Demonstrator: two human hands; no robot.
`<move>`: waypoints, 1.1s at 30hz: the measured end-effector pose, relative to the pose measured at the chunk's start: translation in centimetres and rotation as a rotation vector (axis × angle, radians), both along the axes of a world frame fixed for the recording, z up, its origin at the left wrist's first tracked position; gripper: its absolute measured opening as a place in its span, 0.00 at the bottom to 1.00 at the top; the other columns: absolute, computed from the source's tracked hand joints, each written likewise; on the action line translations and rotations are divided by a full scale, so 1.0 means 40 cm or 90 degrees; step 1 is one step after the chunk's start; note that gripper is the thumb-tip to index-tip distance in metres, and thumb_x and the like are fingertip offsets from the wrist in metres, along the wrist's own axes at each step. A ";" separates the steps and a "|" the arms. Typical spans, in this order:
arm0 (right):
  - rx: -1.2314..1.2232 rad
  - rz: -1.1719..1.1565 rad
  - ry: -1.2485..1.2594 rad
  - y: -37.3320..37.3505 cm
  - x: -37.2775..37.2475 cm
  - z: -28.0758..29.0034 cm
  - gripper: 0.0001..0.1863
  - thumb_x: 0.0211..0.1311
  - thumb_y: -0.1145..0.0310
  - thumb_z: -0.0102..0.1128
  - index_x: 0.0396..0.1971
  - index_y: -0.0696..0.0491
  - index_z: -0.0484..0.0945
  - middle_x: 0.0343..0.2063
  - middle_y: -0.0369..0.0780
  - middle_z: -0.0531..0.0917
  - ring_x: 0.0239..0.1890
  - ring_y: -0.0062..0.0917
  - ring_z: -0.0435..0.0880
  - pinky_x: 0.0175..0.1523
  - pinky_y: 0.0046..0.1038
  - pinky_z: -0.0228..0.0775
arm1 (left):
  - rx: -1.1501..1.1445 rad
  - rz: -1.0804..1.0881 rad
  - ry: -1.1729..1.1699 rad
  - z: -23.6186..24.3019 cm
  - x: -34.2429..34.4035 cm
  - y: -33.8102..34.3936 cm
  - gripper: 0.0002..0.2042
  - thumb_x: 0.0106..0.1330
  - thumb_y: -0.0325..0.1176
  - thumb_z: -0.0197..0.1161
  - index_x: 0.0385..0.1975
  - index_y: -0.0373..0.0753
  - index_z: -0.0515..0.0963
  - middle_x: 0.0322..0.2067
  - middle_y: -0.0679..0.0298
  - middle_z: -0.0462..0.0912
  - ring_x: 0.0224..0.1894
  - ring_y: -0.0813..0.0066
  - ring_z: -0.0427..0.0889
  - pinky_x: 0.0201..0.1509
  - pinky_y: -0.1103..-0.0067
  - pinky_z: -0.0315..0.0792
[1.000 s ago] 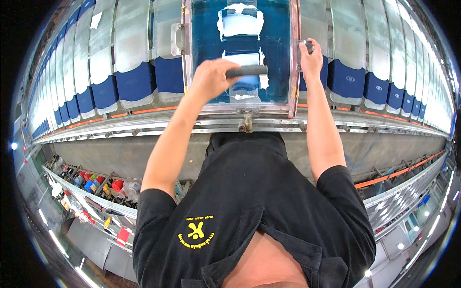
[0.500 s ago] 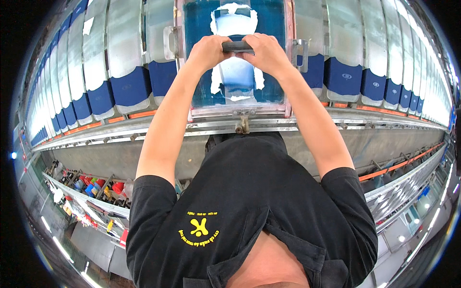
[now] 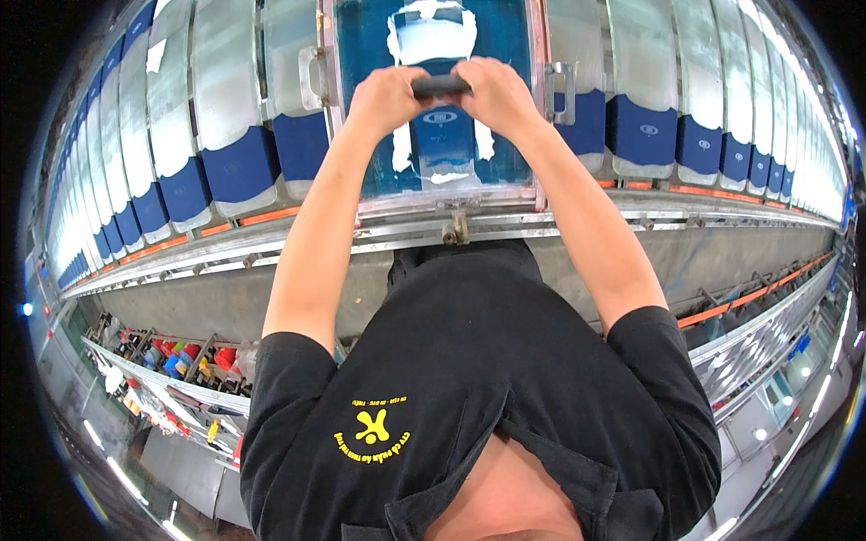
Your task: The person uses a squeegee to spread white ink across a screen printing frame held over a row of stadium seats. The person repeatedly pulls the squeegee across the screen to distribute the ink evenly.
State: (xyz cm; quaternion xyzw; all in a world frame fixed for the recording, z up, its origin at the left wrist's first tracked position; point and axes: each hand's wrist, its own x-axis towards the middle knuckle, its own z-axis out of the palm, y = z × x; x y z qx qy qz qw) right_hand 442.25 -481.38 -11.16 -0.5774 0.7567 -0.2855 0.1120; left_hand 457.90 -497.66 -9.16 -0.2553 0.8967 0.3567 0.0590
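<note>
Both hands grip a dark squeegee (image 3: 441, 86) laid crosswise over a printing screen (image 3: 370, 45) with blue-green mesh. My left hand (image 3: 386, 101) wraps its left end; my right hand (image 3: 496, 94) closes round the right end. Pale frame bars (image 3: 540, 135) run along the screen's sides. Torn-edged white patches (image 3: 401, 149) border a see-through window in the mesh. Below the squeegee, dark blue cloth (image 3: 439, 151) shows through it, with a small pale emblem. Above, the window looks whitish. The squeegee's lower edge is hidden by the hands and handle.
Long pallets (image 3: 233, 81) with blue cloth pieces (image 3: 239, 167) line both sides of the screen. Metal handles (image 3: 564, 93) stick out beside the frame. A metal rail (image 3: 631, 216) with a clamp (image 3: 457, 228) crosses before me. Coloured containers (image 3: 176, 359) sit on a low rack at left.
The window below the squeegee has turned from whitish to dark blue with an emblem showing. Both hands keep hold of the squeegee, near the same place. The whole view has shifted slightly.
</note>
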 end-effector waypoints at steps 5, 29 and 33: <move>0.045 -0.016 0.039 0.134 0.130 -0.017 0.15 0.55 0.61 0.78 0.31 0.49 0.78 0.32 0.42 0.85 0.39 0.41 0.87 0.44 0.45 0.75 | -0.045 -0.036 0.137 -0.040 0.134 0.135 0.11 0.59 0.36 0.80 0.40 0.44 0.88 0.34 0.57 0.90 0.41 0.52 0.89 0.46 0.62 0.81; -0.215 -0.588 -0.332 0.167 -0.209 -0.078 0.17 0.68 0.62 0.72 0.49 0.59 0.88 0.40 0.40 0.90 0.41 0.23 0.85 0.50 0.28 0.77 | -0.050 -0.053 0.174 -0.023 0.377 0.337 0.34 0.48 0.15 0.68 0.62 0.42 0.81 0.67 0.57 0.79 0.73 0.52 0.74 0.76 0.61 0.69; -0.265 -0.565 -0.445 0.071 -0.079 -0.043 0.12 0.72 0.65 0.70 0.49 0.56 0.87 0.24 0.28 0.78 0.23 0.11 0.70 0.27 0.22 0.60 | -0.066 -0.021 0.181 0.021 0.434 0.232 0.28 0.53 0.22 0.73 0.58 0.41 0.82 0.62 0.57 0.82 0.69 0.54 0.78 0.71 0.61 0.71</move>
